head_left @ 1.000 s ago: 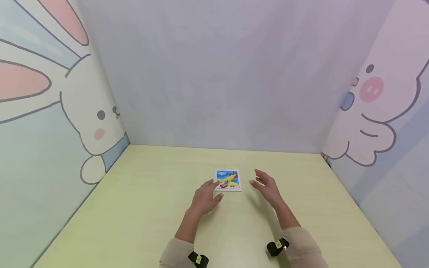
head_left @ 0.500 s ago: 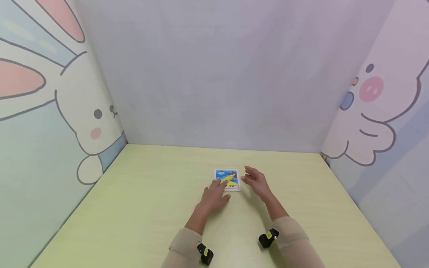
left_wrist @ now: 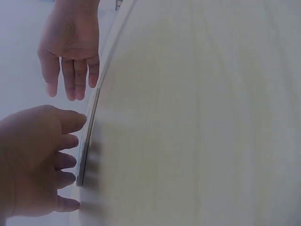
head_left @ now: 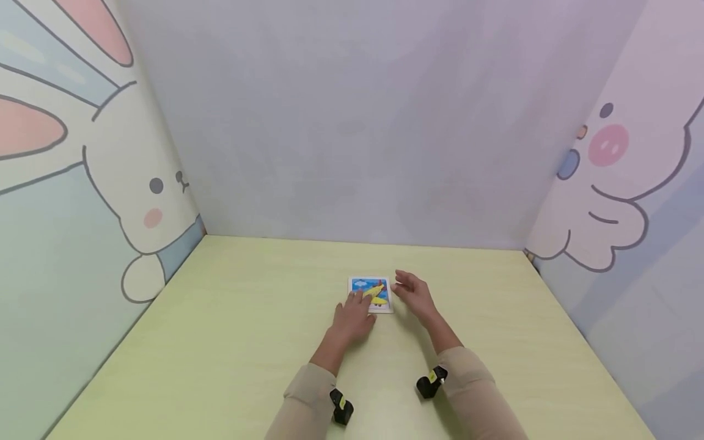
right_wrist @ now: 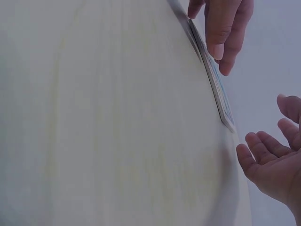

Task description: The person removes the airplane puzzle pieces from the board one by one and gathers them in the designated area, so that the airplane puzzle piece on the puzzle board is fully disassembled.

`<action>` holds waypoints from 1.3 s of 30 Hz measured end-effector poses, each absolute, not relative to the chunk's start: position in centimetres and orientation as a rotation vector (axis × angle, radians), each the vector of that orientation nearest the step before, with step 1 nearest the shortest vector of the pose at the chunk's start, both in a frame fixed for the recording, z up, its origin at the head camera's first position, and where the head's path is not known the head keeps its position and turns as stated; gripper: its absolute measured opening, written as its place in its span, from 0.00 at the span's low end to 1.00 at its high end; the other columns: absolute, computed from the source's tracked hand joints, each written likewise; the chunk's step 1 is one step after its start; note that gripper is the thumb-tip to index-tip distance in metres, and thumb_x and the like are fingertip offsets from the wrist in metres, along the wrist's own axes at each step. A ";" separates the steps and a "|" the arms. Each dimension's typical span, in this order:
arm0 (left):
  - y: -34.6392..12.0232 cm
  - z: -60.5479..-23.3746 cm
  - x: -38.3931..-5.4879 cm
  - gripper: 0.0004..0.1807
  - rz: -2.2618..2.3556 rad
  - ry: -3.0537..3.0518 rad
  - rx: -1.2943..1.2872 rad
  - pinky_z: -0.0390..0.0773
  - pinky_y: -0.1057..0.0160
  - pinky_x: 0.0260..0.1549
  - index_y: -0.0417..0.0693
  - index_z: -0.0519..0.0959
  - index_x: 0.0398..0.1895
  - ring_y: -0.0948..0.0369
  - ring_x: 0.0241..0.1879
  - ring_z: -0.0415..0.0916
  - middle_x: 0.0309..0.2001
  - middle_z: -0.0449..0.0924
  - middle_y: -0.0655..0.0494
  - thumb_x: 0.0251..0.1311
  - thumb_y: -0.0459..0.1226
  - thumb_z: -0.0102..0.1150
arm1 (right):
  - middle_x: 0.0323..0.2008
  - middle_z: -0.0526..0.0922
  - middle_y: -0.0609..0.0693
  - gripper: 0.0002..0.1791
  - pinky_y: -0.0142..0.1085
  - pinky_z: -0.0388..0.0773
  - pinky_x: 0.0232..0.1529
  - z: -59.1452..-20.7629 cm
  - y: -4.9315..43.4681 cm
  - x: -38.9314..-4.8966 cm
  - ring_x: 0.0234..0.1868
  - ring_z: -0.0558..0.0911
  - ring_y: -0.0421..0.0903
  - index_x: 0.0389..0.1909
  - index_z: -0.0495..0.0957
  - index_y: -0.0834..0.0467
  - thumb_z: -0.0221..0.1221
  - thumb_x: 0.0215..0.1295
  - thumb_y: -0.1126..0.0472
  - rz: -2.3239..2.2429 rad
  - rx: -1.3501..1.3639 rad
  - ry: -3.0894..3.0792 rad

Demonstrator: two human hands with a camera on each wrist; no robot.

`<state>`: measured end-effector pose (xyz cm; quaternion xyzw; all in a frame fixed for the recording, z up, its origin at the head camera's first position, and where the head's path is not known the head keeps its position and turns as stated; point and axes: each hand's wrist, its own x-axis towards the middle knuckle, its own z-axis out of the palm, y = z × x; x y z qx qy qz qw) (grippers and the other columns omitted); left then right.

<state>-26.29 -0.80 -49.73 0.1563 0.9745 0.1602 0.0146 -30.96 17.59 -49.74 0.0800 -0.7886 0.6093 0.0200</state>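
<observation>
A small square picture puzzle (head_left: 360,284) with a white border lies flat on the table, showing a yellow airplane on blue sky. Over its lower left part spreads my left hand (head_left: 352,318), fingers extended and covering some of the picture. Just off the right edge is my right hand (head_left: 415,296), fingers loosely bent and holding nothing. The left wrist view shows the puzzle (left_wrist: 88,136) edge-on, with left fingertips right at it. In the right wrist view, my right hand (right_wrist: 277,162) stays apart from the puzzle's near corner, palm turned up.
The pale yellow-green table (head_left: 220,342) meets a grey back wall (head_left: 352,122). Side walls carry a cartoon rabbit (head_left: 137,183) on the left and a cartoon pig-nosed animal (head_left: 616,183) on the right. Black wrist cameras sit at both beige sleeves (head_left: 313,391).
My left hand has moved right and onto the picture puzzle. My right hand has come left, closer to its right edge. The puzzle lies in about the same place.
</observation>
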 end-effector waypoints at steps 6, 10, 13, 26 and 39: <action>-1.0 -49.6 -26.7 0.25 0.421 3.018 0.469 0.64 0.43 0.52 0.46 0.68 0.63 0.50 0.65 0.56 0.65 0.62 0.47 0.65 0.46 0.48 | 0.57 0.70 0.69 0.23 0.44 0.70 0.53 -49.8 16.6 -31.6 0.56 0.71 0.59 0.59 0.67 0.71 0.56 0.64 0.68 1.943 0.258 -2.421; -1.1 -49.8 -26.9 0.25 0.418 2.996 0.474 0.65 0.43 0.51 0.47 0.69 0.63 0.51 0.65 0.57 0.65 0.63 0.48 0.64 0.45 0.49 | 0.55 0.70 0.70 0.22 0.43 0.71 0.52 -50.0 16.0 -32.1 0.55 0.72 0.60 0.57 0.68 0.72 0.56 0.63 0.69 1.931 0.319 -2.419; -1.0 -50.1 -27.0 0.26 0.446 2.969 0.475 0.63 0.41 0.53 0.47 0.68 0.64 0.50 0.66 0.55 0.66 0.62 0.48 0.64 0.45 0.49 | 0.55 0.71 0.70 0.20 0.42 0.73 0.49 -50.3 15.6 -32.7 0.53 0.73 0.60 0.56 0.69 0.72 0.56 0.63 0.70 1.913 0.340 -2.435; -1.2 -49.7 -27.4 0.26 0.455 2.955 0.486 0.62 0.40 0.52 0.46 0.68 0.63 0.49 0.66 0.54 0.66 0.61 0.48 0.64 0.45 0.50 | 0.48 0.78 0.62 0.16 0.41 0.75 0.45 -50.8 12.8 -35.4 0.45 0.78 0.53 0.51 0.75 0.68 0.56 0.63 0.69 1.739 0.410 -2.591; -1.5 -49.4 -27.3 0.27 0.466 2.943 0.509 0.65 0.39 0.49 0.48 0.66 0.65 0.50 0.66 0.55 0.67 0.60 0.48 0.63 0.44 0.48 | 0.38 0.77 0.53 0.07 0.43 0.73 0.42 -50.6 10.9 -36.7 0.39 0.75 0.49 0.39 0.82 0.60 0.61 0.60 0.64 1.387 0.306 -2.903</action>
